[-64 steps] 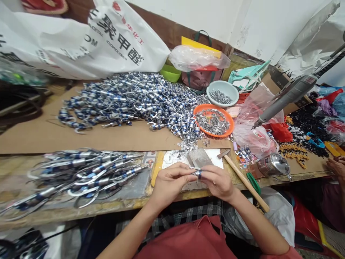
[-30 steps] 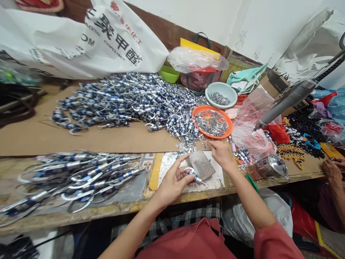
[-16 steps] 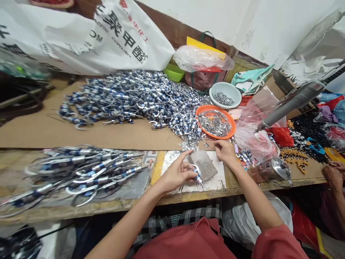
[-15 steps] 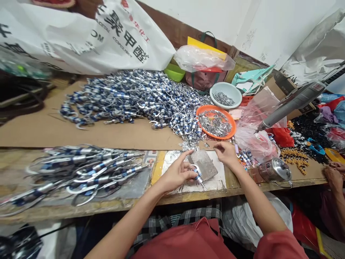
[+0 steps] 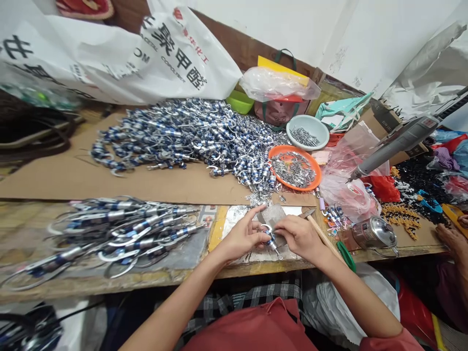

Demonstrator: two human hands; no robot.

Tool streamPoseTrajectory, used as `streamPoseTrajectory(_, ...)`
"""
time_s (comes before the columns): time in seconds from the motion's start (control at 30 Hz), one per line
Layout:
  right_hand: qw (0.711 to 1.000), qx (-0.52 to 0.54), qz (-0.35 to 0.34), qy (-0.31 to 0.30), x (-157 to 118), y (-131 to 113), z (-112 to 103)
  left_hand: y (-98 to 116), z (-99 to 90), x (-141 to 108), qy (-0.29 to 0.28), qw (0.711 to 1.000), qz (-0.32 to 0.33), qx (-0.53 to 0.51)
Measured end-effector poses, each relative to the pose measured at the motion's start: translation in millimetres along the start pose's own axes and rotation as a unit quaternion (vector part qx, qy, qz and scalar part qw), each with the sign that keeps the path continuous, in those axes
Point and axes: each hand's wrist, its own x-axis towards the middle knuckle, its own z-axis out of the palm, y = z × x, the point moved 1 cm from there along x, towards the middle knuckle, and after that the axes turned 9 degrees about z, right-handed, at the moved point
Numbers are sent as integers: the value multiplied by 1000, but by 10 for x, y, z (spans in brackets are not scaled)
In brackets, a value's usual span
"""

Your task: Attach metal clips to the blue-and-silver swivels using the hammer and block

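Note:
My left hand (image 5: 245,237) holds a small silver and blue metal piece with a curved hook (image 5: 271,242) between thumb and fingers, its ring end pointing down. My right hand (image 5: 300,236) is closed in a pinch at the right side of that piece; what its fingertips hold, if anything, is too small to make out. Under both hands lies a grey block (image 5: 272,213) on a white sheet (image 5: 234,214), partly covered by the fingers. Just right of my right hand, a tool with a wooden handle (image 5: 321,233) lies at a slant.
A big heap of silver and blue pieces (image 5: 204,131) covers the cardboard behind. More lie at left (image 5: 127,226). An orange tray (image 5: 317,181) of metal parts, a pale bowl (image 5: 326,130), a grey power tool (image 5: 398,146), a metal mug (image 5: 373,233) and green handles (image 5: 345,256) stand right. Another person's hand (image 5: 451,239) is far right.
My right hand has moved left and down, from beside the orange tray to the hooked piece. The wooden handle and green handles now show. My left hand keeps its hold.

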Motion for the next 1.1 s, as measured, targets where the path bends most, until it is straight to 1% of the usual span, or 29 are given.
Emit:
streamPoseTrajectory(0.13, 1000, 4, 15, -22, -7, -9, -22, 7, 3, 1, 4, 1000, -7, 0)
streamPoseTrajectory(0.27, 999, 29, 17, -8, -16, 14, 0, 4, 2, -7, 4, 1000, -6, -1)
streamPoseTrajectory(0.37, 1000, 11, 17, -10, -19, 13, -16, -10, -6, -7, 2, 1000, -7, 0)
streamPoseTrajectory(0.43, 999, -22, 22, -28, -14, -8, -66, -20, -12, -4, 2, 1000, -7, 0)
streamPoseTrajectory(0.53, 995, -56, 29, -76, 12, -51, -136, -31, -18, -1, 4, 1000, -8, -4)
streamPoseTrajectory(0.63, 993, -36, 42, -100, 55, -74, -114, -32, -18, -3, 1, 1000, -3, -7)
streamPoseTrajectory(0.7, 992, -3, 73, -99, 83, -67, -47, -22, -13, -7, -3, 1000, -2, -4)
streamPoseTrajectory(0.8, 987, 33, 133, -79, 106, -40, 76, 3, 0, -14, -1, 1000, -6, 5)
streamPoseTrajectory(0.87, 984, 58, 157, -52, 107, -34, 148, 16, 7, -17, 5, 1000, -8, 6)
streamPoseTrajectory(0.93, 982, 93, 161, -30, 93, -40, 198, 17, 11, -17, 7, 1000, -5, 2)
streamPoseTrajectory(1.0, 981, 123, 151, -5, 55, -43, 205, 6, 10, -14, 6, 1000, 0, -3)
streamPoseTrajectory(1.07, 981, 136, 136, 36, -21, -7, 146, -12, 5, -10, 7, 1000, 2, -7)
streamPoseTrajectory(1.1, 980, 132, 135, 67, -76, 38, 91, -21, 1, -8, 9, 1000, 1, -7)
